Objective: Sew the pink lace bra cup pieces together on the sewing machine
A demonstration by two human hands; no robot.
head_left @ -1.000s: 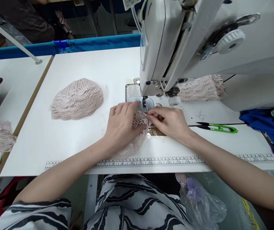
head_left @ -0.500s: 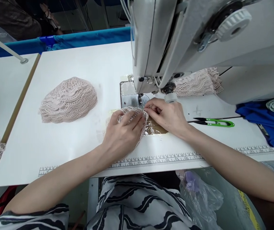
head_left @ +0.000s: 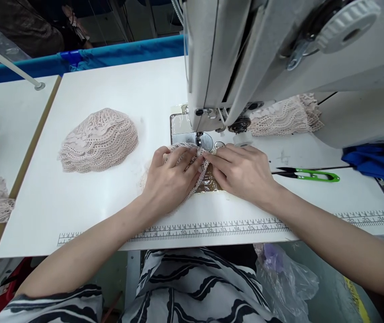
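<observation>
Pale pink lace fabric lies just in front of the needle and presser foot of a sewing machine. My left hand rests on the lace with its fingers bent and pressing it down. At the lace's right edge, the fingertips of my right hand touch the fabric near the foot, its fingers close together. Both sets of fingertips nearly meet, and part of the lace is hidden beneath my left hand.
A lace pile sits left on the white table; more lace lies behind the machine head. Green snips and blue cloth are at right. A printed ruler runs along the front edge.
My right hand has turned flatter, its fingers now reaching left over the lace edge. The lace has shifted slightly up toward the foot. The whole view has moved a little.
</observation>
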